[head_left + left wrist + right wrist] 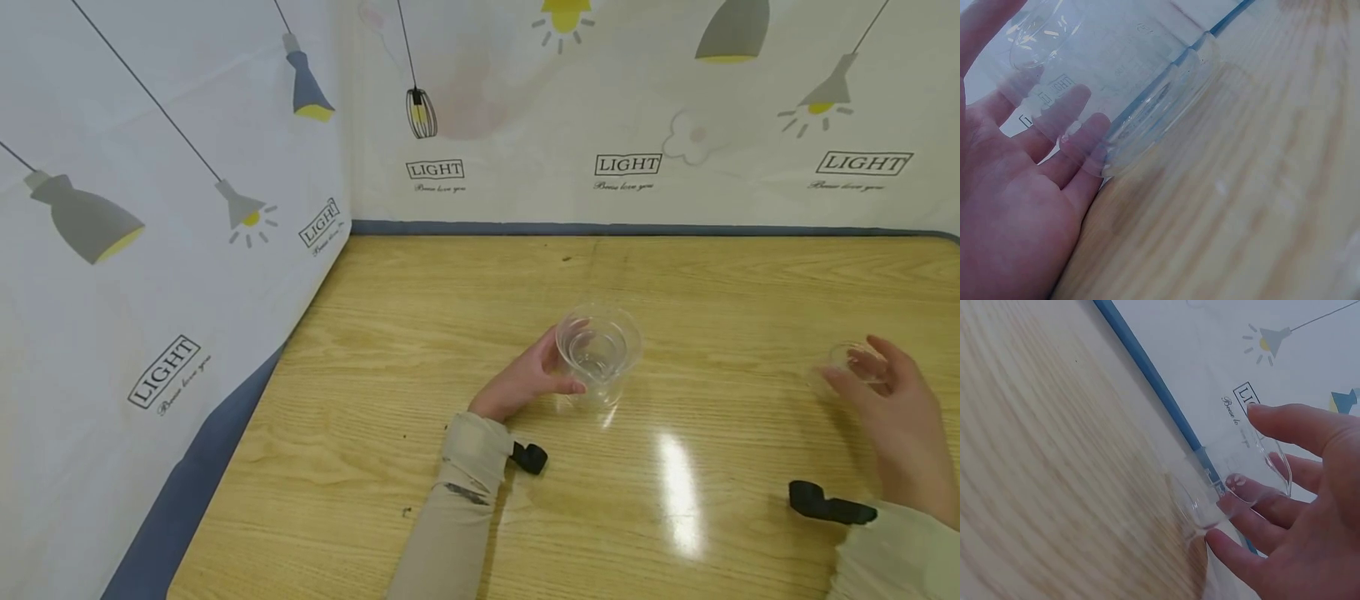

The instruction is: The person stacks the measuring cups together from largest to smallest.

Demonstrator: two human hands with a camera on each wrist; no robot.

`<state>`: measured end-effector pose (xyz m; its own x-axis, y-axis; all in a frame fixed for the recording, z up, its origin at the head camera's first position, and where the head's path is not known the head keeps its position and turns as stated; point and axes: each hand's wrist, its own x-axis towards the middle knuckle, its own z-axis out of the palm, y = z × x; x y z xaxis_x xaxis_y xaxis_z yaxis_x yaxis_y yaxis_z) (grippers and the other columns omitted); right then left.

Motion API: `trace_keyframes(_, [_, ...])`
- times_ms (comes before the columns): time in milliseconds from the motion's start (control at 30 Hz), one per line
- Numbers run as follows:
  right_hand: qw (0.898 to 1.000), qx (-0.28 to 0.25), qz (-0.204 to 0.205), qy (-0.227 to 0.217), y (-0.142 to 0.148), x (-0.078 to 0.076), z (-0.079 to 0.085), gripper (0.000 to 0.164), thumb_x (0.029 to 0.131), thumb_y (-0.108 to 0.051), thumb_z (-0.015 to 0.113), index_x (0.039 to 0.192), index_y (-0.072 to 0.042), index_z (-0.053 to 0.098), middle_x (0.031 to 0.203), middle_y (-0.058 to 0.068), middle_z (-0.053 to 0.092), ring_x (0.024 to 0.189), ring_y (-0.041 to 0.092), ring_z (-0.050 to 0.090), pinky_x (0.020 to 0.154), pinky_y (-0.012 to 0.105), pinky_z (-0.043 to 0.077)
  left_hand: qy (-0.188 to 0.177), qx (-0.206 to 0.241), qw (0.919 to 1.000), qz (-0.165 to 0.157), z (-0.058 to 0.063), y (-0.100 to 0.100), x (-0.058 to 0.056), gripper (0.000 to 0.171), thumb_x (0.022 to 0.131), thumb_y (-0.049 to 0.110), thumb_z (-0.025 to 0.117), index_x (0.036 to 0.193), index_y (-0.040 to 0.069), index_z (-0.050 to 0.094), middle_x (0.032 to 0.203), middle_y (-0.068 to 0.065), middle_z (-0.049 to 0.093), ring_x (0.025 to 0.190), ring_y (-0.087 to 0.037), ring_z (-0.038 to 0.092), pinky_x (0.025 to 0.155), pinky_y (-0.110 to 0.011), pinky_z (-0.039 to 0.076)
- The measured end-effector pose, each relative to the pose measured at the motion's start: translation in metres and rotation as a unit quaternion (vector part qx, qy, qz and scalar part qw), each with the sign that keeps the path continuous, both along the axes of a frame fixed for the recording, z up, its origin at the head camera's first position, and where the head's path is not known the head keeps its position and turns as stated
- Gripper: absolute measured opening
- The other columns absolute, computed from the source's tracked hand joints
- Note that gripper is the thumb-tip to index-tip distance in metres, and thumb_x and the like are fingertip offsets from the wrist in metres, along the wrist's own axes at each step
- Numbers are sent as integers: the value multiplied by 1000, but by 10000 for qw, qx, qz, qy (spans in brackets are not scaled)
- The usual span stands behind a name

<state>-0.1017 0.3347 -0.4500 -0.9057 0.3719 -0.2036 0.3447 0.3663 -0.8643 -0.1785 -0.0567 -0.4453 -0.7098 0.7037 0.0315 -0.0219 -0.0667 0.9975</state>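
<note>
My left hand (534, 373) curls round a large clear vessel (617, 367) with a wide flared rim, near the middle of the table. Up close in the left wrist view, the fingers show through the transparent wall (1141, 69), and its base sits at the wood surface. Off to the right, my right hand (896, 408) holds a small clear cup (855, 358) between thumb and fingers. This cup (1241, 465) looks tilted in the right wrist view, with several fingers behind it and the thumb by its rim. Whether its base touches the table I cannot tell.
Both vessels are over a wooden table (337, 467). A white sheet printed with lamps (525, 92) hangs behind and along the left, its blue border (570, 228) meeting the table's edge. Black straps (531, 458) are at both sleeve cuffs.
</note>
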Motion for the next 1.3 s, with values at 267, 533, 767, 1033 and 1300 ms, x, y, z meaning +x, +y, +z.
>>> trace_keyframes(267, [9995,107,237,203,13,4,-5,68,88,-35,53,142,-33,12,135,-11,31,101,-1,36,91,14,27,6,-33,10000,3,2,1,1,84,78,-2,65,142,25,19,145,4,23,132,-18,20,102,-27,23])
trace_keyframes(533, [9991,129,403,54,12,4,-1,67,90,-38,48,141,-36,5,144,-9,22,125,6,25,106,37,14,15,-42,10000,0,5,0,2,84,78,-2,65,143,20,17,146,0,20,132,-18,19,103,-28,22])
trace_keyframes(767, [9982,184,576,40,10,4,0,66,92,-37,43,140,-36,-2,147,-5,13,133,16,14,102,52,11,-2,-98,9999,27,4,-1,2,83,78,-1,66,143,17,18,146,0,21,132,-17,19,103,-29,21])
trace_keyframes(1033, [9954,484,823,-24,15,4,-4,67,91,-39,45,140,-38,0,148,-2,14,132,21,20,98,57,16,-34,-69,10000,25,1,0,1,83,78,-1,66,142,20,19,145,2,22,132,-15,20,102,-28,22])
trace_keyframes(1300, [9945,552,883,93,16,6,-3,65,91,-38,45,141,-36,4,144,-4,25,118,5,32,99,55,19,-62,-23,10000,8,1,0,1,83,77,-2,66,142,23,20,146,1,22,132,-17,19,103,-29,22])
